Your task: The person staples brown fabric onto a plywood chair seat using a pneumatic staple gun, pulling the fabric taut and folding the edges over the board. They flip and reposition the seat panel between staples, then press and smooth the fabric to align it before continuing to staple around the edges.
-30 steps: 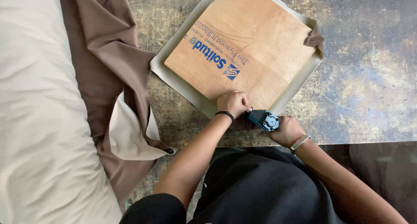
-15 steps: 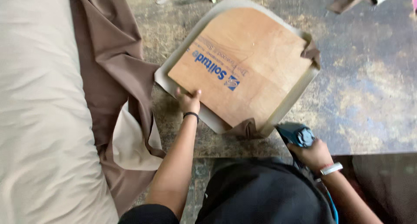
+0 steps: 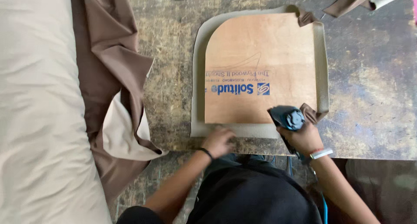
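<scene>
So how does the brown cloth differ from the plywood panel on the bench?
The brown cloth lies crumpled and folded, draping over the bench edge; the plywood panel lies flat and rigid. The cloth is dark brown, the panel pale orange-tan with printing. Both rest on the bench.
</scene>
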A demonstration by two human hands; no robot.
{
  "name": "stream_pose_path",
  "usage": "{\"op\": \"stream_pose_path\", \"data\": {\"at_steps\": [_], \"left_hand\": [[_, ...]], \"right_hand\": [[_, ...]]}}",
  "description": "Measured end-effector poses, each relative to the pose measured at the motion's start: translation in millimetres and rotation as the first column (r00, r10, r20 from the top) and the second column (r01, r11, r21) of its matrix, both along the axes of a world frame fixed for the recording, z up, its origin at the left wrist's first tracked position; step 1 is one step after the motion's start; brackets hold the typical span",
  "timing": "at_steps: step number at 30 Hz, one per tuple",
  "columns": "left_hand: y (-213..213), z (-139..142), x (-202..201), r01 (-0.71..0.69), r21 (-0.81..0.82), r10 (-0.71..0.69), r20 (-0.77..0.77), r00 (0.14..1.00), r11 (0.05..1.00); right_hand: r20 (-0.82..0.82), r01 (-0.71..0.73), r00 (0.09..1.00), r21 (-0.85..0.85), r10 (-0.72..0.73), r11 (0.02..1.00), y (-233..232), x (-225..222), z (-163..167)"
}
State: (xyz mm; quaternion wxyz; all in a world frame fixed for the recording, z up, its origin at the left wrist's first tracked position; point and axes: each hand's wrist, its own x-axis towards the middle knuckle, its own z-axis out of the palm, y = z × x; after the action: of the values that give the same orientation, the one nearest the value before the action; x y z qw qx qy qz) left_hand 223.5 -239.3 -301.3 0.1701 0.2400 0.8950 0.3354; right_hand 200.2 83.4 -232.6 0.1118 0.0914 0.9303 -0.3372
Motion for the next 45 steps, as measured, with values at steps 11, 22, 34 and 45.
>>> {"op": "stream_pose_path", "data": {"at_steps": [11, 22, 34, 45], "left_hand": [[-120, -24, -26, 0.145, -0.341, -0.223, -0.200, 0.954, 0.929], [-114, -29, -27, 0.078, -0.170, -0.141, -0.394, 0.908, 0.982], [-93, -1, -110, 0.511, -0.110, -0.522, -0.250, 0.816, 0.852], [-67, 4, -153, 0.243, 0.036, -0.231, -0.198, 0.953, 0.969]], "right_hand": [[0.341, -0.242, 0.922, 0.143, 0.182, 0.960, -75, -59, -13], [0.309, -0.198, 0.945, 0.279, 0.108, 0.940, -160, -110, 29], [0.250, -0.248, 0.953, 0.324, 0.170, 0.913, -171, -117, 9], [0.402, -0.118, 0.913, 0.102, 0.067, 0.988, -151, -93, 13]]}}
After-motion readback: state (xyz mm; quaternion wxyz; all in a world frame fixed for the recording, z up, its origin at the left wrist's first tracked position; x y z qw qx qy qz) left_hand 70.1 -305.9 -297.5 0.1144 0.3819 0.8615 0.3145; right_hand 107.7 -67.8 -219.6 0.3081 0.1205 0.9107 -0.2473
